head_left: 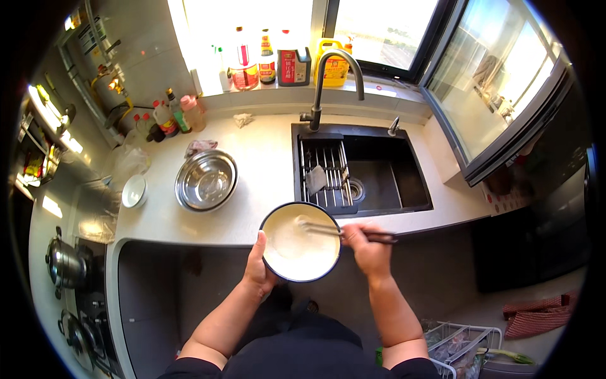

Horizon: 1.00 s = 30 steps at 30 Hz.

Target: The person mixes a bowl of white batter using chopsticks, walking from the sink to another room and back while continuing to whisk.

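My left hand (pixel 257 266) grips the near left side of a white bowl with a dark rim (pixel 302 279), thumb over its edge. The bowl is held up in front of the counter's front edge. Inside it lies a pale, cream-coloured substance (pixel 297 252); whether it is batter, flour or something else I cannot tell. My right hand (pixel 370 252) is closed round a pair of chopsticks (pixel 325 229). Their tips reach into the bowl and are slightly blurred, and their dark ends stick out to the right of my fist.
Beyond the bowl is a black sink (pixel 391 183) with a drying rack (pixel 328 167) and a tall faucet (pixel 320 82). Nested steel bowls (pixel 207 180) and a small white bowl (pixel 134 191) stand left. Bottles line the sill. An open window (pixel 499 82) juts in at right.
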Motion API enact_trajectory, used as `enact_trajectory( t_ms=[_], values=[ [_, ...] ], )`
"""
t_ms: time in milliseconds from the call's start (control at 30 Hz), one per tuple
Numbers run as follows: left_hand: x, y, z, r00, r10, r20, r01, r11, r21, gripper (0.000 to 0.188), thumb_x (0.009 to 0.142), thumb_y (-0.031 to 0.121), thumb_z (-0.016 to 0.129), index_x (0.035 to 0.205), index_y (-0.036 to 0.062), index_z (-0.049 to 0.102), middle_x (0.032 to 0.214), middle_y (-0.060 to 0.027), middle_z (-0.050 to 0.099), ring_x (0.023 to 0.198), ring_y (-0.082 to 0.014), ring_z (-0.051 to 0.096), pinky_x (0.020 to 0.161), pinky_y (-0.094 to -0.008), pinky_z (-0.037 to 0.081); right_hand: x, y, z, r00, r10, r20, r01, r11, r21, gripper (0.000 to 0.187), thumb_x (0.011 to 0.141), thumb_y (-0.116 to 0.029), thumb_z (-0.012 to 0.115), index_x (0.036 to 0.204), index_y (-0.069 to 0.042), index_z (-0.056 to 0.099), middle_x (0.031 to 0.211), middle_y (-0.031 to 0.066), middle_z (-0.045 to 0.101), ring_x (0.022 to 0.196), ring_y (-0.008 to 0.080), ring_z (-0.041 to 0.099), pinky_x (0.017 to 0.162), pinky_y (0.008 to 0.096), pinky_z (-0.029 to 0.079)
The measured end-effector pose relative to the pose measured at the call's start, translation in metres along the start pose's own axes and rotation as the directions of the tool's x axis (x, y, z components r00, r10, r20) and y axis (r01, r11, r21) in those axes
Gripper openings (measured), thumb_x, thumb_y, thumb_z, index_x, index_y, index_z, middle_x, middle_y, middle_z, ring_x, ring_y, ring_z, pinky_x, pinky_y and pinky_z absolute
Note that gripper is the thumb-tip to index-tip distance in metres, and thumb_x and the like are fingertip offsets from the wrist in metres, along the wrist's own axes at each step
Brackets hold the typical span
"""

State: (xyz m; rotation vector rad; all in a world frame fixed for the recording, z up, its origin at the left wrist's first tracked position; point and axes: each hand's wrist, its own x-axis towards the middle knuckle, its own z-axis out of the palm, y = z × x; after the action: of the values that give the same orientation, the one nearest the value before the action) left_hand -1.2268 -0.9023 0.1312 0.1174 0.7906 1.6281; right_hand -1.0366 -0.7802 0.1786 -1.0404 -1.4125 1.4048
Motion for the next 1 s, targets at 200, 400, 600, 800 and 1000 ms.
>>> enact_trajectory(
  t_ms=[200,400,600,800,1000],
  values=[
    [0.061,0.051,-0.012,0.997,-0.044,0.056,0.046,0.999,-0.025,0.069,0.093,0.054,0.042,0.136,0.0,0.037,0.135,-0.0171,0.047,0.124,-0.0303,0.047,0.104,-0.0432,0.036,0.056,-0.007,0.008,0.987,0.111,-0.114,-0.11,0.994,0.01,0.01,0.086,-0.009,0.066,0.085,0.001,0.066,0.072,0.0076,0.065,0.064,0.0147,0.064,0.058,0.0267,0.056],
    [0.1,0.066,-0.011,0.998,-0.052,0.017,0.053,0.998,-0.022,0.068,0.093,0.053,0.044,0.136,0.0005,0.038,0.135,-0.0163,0.047,0.123,-0.0295,0.047,0.104,-0.0422,0.036,0.084,-0.011,0.029,0.926,0.374,0.058,-0.378,0.922,0.087,0.01,0.084,-0.008,0.067,0.085,0.002,0.066,0.075,0.0106,0.066,0.064,0.0164,0.065,0.058,0.0273,0.055],
    [0.127,0.062,0.002,1.0,0.019,0.021,-0.019,1.0,0.011,0.067,0.094,0.052,0.043,0.136,0.0002,0.037,0.134,-0.0165,0.048,0.124,-0.0296,0.047,0.105,-0.0418,0.036,0.118,0.003,0.053,0.991,0.073,0.111,-0.085,0.991,0.104,0.007,0.084,-0.005,0.067,0.085,0.001,0.067,0.076,0.0113,0.067,0.065,0.0178,0.066,0.057,0.0264,0.055],
    [0.137,0.07,0.023,0.988,0.151,-0.006,-0.151,0.988,-0.018,0.068,0.093,0.053,0.043,0.135,0.0003,0.038,0.134,-0.0166,0.048,0.122,-0.03,0.048,0.104,-0.0421,0.037,0.166,-0.009,0.035,0.994,-0.105,-0.019,0.106,0.992,0.064,0.01,0.086,-0.008,0.066,0.083,0.002,0.067,0.07,0.0076,0.066,0.061,0.0124,0.063,0.056,0.0237,0.053],
    [0.14,0.074,0.041,0.979,0.206,0.013,-0.204,0.974,-0.099,0.066,0.094,0.052,0.044,0.135,0.0011,0.039,0.133,-0.0163,0.049,0.121,-0.0281,0.05,0.103,-0.0411,0.039,0.184,-0.028,0.01,0.986,0.099,0.131,-0.102,0.995,0.015,0.012,0.084,-0.011,0.069,0.081,0.0,0.067,0.067,0.0092,0.065,0.056,0.0127,0.062,0.053,0.0234,0.053]
  ],
)
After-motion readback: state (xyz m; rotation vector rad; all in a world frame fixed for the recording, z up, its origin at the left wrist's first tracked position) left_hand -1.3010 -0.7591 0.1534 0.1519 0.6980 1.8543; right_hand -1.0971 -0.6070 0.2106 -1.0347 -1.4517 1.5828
